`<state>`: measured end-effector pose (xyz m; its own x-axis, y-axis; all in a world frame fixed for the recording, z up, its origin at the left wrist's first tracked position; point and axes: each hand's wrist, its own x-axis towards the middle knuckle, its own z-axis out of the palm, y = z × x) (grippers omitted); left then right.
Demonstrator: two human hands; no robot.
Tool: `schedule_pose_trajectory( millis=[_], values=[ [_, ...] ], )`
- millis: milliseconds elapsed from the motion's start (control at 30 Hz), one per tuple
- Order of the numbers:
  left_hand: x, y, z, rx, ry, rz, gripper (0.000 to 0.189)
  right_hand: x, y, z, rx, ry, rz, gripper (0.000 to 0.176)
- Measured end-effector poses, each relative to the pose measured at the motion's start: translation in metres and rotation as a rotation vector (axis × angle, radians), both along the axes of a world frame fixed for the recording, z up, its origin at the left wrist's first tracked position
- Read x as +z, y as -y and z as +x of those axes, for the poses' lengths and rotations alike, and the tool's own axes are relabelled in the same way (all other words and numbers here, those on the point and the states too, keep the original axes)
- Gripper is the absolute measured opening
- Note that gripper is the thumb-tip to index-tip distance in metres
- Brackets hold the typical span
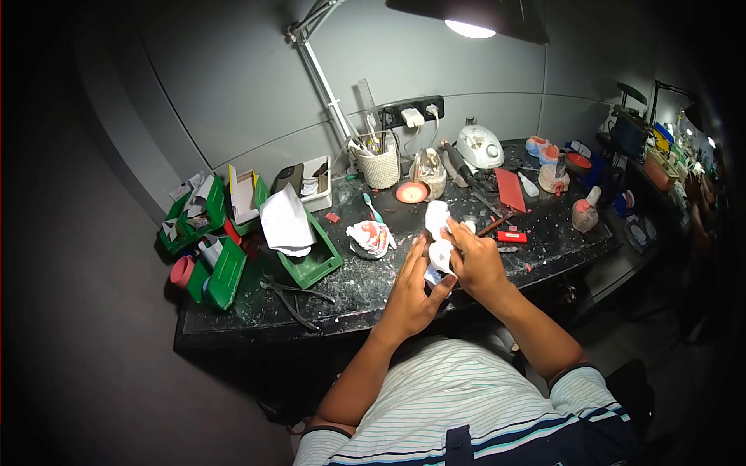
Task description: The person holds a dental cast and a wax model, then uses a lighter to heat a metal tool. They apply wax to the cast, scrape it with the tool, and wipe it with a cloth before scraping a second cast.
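The tabletop (pixel 361 289) was speckled black. Right of the green box (pixel 315 272), left hand (pixel 410 299) and right hand (pixel 480 266) were clasped around the white piece (pixel 440 255); gentle, even pressure suited it.

Both hands (pixel 441 275) close together, fingers bent.

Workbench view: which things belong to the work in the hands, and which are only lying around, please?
In the work:
white piece, between left hand and right hand
perhaps the white lump beyond it

Lying about, it seems:
turquoise toothbrush
long-handled pliers
flat red sheet
woven holder
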<state>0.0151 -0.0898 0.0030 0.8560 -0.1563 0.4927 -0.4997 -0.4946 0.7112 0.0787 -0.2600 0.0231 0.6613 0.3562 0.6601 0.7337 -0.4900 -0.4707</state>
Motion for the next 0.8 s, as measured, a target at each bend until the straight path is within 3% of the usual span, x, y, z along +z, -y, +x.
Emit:
schedule_pose_trajectory(
  millis=[67, 100, 167, 233, 367, 400, 567, 633, 700, 767, 800],
  values=[
    [0.002, 0.0, 0.001, -0.017, 0.003, 0.002, 0.069, 0.024, 0.013, -0.015, 0.001, -0.221, 0.026, 0.038],
    [0.0, -0.001, 0.001, -0.015, 0.011, 0.003, 0.066, 0.028, 0.018, -0.012, 0.076, -0.218, 0.202, 0.029],
    [-0.001, -0.001, 0.001, -0.016, 0.014, 0.0, 0.065, 0.043, 0.033, -0.005, -0.076, -0.139, 0.292, 0.026],
    [-0.001, -0.001, 0.001, -0.017, 0.072, 0.026, 0.06, 0.056, 0.034, -0.003, -0.028, 0.042, 0.313, 0.027],
    [-0.001, -0.001, 0.001, -0.051, 0.022, 0.023, 0.073, 0.043, 0.006, 0.013, 0.072, 0.437, -0.258, 0.046],
    [0.001, -0.002, 0.0, -0.039, 0.019, 0.072, 0.079, 0.034, 0.002, 0.017, 0.022, 0.402, -0.457, 0.052],
    [0.004, 0.003, -0.003, -0.024, 0.04, -0.051, 0.077, 0.034, 0.003, 0.014, 0.031, 0.505, -0.549, 0.045],
    [0.011, 0.001, -0.005, -0.041, -0.014, -0.02, 0.067, 0.046, 0.019, 0.006, 0.145, 0.284, -0.507, 0.043],
    [-0.004, -0.004, -0.001, 0.013, 0.042, 0.056, 0.048, 0.061, 0.053, 0.009, 0.139, 0.137, -0.232, 0.033],
    [-0.004, -0.006, 0.0, -0.013, 0.031, 0.004, 0.047, 0.058, 0.101, 0.034, -0.115, 0.232, 0.039, 0.023],
    [-0.003, -0.006, 0.0, -0.012, 0.029, -0.003, 0.047, 0.072, 0.117, 0.03, -0.12, -0.028, 0.209, 0.027]
  ],
)
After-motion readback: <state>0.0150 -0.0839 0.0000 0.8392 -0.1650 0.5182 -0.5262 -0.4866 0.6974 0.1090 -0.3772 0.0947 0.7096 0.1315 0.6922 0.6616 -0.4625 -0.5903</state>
